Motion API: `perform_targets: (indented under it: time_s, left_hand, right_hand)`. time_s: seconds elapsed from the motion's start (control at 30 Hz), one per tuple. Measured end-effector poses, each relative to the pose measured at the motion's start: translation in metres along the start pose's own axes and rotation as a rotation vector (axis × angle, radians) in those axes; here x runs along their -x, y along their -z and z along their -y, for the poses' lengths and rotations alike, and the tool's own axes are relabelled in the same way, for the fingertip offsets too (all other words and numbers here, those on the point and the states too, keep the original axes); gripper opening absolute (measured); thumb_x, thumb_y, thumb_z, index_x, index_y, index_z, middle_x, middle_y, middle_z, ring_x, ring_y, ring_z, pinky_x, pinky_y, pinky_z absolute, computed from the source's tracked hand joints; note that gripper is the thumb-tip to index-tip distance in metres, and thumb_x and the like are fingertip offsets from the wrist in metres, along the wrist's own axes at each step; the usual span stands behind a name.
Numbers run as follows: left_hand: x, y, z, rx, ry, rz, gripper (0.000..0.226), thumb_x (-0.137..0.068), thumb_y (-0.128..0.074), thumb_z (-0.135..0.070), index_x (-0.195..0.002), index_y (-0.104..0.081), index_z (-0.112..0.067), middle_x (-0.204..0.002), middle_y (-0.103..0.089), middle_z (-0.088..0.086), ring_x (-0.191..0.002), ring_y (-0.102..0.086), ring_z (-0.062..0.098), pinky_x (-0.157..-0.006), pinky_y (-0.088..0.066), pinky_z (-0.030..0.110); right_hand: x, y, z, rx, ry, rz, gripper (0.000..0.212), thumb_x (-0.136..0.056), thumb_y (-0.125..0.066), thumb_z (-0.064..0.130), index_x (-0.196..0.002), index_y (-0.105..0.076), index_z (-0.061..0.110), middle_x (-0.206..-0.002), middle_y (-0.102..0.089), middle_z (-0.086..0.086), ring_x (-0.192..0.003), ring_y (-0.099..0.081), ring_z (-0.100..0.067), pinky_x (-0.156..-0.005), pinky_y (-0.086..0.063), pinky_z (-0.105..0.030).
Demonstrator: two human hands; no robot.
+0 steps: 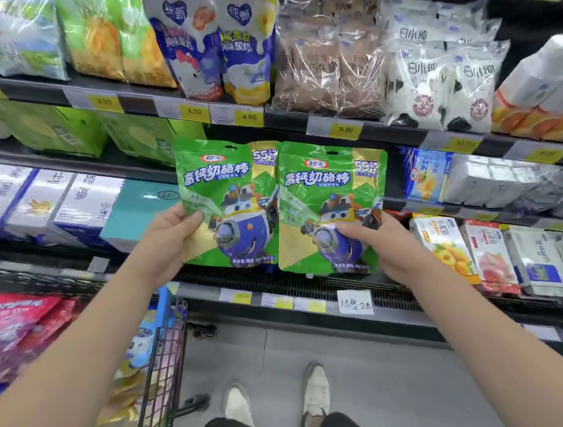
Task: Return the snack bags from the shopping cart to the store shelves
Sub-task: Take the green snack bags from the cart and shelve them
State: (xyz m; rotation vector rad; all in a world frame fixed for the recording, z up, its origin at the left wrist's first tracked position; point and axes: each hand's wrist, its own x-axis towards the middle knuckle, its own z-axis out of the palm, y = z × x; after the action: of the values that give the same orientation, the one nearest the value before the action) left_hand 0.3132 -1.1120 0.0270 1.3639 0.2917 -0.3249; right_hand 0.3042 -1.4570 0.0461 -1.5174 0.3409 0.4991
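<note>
Two green snack bags stand upright side by side, long axes vertical. The left green bag has its right edge tucked behind the right green bag. The left hand pinches the first by its lower left edge, and the right hand pinches the second low on its face. Both are held just in front of the lower shelf, above its grilled front edge, so neither hand is nearer. The slot behind is probably free, though the bags hide it. The shopping cart sits at lower left.
</note>
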Motion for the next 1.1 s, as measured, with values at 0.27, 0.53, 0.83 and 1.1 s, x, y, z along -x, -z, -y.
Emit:
perform_targets:
  time_s: [0.27,0.53,0.83,1.1]
  left_hand:
    - [-0.073,0.020,0.039,0.010,-0.106,0.019,0.024,-0.097,-0.050,-0.012,-0.116,-0.065,-0.018,-0.104,-0.075,-0.004,-0.085,-0.070,0.007,-0.072,-0.059,0.024]
    - [-0.146,0.039,0.065,0.004,-0.329,0.030,0.030,-0.101,-0.044,-0.005,-0.113,-0.068,-0.019,-0.113,-0.073,-0.002,-0.093,-0.070,0.010,-0.082,-0.058,0.027]
    - [-0.199,0.054,0.075,0.000,-0.509,0.032,0.027,-0.084,-0.056,-0.013,-0.104,-0.074,-0.020,-0.107,-0.076,-0.003,-0.088,-0.072,0.007,-0.073,-0.059,0.022]
    - [-0.221,0.052,0.074,-0.039,-0.593,0.007,0.028,-0.098,-0.046,-0.004,-0.111,-0.067,-0.016,-0.102,-0.076,-0.003,-0.081,-0.072,0.006,-0.070,-0.059,0.021]
  right_hand:
    - [-0.092,0.004,-0.036,-0.004,0.059,0.011,0.074,-0.056,-0.092,0.032,-0.120,-0.067,0.009,-0.112,-0.077,-0.009,-0.111,-0.072,-0.028,-0.102,-0.053,-0.045]
    - [-0.187,0.011,-0.043,-0.012,0.290,0.101,0.084,-0.057,-0.094,0.036,-0.130,-0.064,0.005,-0.124,-0.071,-0.017,-0.108,-0.072,-0.030,-0.091,-0.059,-0.045]
    - [-0.228,0.010,-0.024,0.198,0.525,0.153,0.026,-0.089,-0.066,0.014,-0.114,-0.071,0.010,-0.109,-0.078,-0.010,-0.095,-0.076,-0.022,-0.084,-0.062,-0.034]
    - [-0.262,0.003,-0.013,0.237,0.609,0.167,0.017,-0.090,-0.067,0.017,-0.099,-0.076,0.006,-0.096,-0.079,-0.010,-0.076,-0.075,-0.017,-0.066,-0.060,-0.023]
